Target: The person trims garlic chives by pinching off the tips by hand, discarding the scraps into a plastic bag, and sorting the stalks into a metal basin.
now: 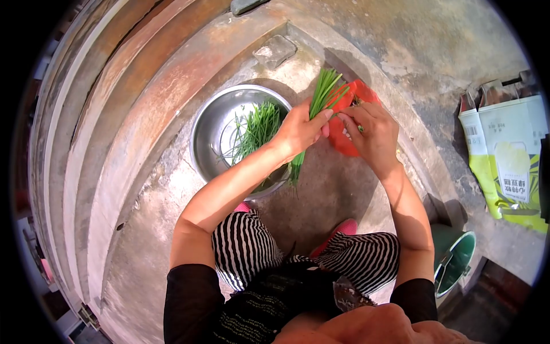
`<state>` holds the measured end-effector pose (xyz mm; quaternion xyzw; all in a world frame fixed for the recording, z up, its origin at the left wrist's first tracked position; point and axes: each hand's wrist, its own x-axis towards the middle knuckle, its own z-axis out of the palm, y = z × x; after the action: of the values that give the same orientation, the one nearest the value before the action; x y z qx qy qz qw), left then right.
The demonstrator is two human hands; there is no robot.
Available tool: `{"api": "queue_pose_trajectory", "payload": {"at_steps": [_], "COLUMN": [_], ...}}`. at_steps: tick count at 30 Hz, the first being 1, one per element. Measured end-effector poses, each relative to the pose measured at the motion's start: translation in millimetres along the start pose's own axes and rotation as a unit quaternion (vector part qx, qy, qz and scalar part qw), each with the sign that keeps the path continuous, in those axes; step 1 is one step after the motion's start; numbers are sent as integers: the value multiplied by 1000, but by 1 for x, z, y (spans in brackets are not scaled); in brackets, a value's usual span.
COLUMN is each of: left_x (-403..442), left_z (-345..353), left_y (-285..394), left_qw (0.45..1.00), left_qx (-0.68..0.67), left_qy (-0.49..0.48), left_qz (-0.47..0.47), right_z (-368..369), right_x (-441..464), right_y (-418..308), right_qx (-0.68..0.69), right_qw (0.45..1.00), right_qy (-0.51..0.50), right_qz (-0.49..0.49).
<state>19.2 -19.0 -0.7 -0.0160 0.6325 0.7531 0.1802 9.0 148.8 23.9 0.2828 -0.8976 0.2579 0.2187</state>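
Greens (pixel 324 90) run through the left hand (pixel 299 129), fingers clamped around them. I can't tell whether the right hand (pixel 375 129), beside, pinches any.

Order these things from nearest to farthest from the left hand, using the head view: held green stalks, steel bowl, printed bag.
1. Held green stalks: inside the left hand.
2. Steel bowl: to this hand's left.
3. Printed bag: far right, beyond the right hand.

From my remote seat, I take this for a home's yard or doorstep: I see sunlit, stained concrete floor (pixel 152 229), worn step-like ledges (pixel 146 106), a metal basin (pixel 219 117) of greens (pixel 260 127), a bucket (pixel 444 238) and pink slippers (pixel 347 227).
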Motion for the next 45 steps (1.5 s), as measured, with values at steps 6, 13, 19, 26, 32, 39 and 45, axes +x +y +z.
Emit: {"api": "queue_pose_trajectory", "payload": {"at_steps": [6, 13, 19, 26, 32, 39, 45], "left_x": [2, 0, -1, 4, 13, 0, -1], "left_z": [3, -3, -5, 2, 3, -12, -9], "left_y": [7, 2, 0, -2, -8, -7, -7], "left_qw": [996, 996, 995, 994, 985, 974, 971], "left_qx": [-70, 21, 31, -79, -136, -187, -184], "left_qy": [7, -36, -67, -3, -4, -55, -85], "left_qz": [-60, -81, -74, -71, -102, -119, -124], "right_z": [-3, -10, -5, 8, 11, -1, 14], "right_x": [5, -6, -9, -11, -12, -10, -23], "right_y": [9, 18, 9, 5, 6, 69, 82], "right_qx": [-69, -74, 94, 26, -23, -44, -131], "right_qw": [996, 990, 981, 996, 993, 954, 980], "right_qy": [63, -117, -168, -49, -43, -24, 60], "right_qz": [7, 21, 19, 77, 108, 294, 140]}}
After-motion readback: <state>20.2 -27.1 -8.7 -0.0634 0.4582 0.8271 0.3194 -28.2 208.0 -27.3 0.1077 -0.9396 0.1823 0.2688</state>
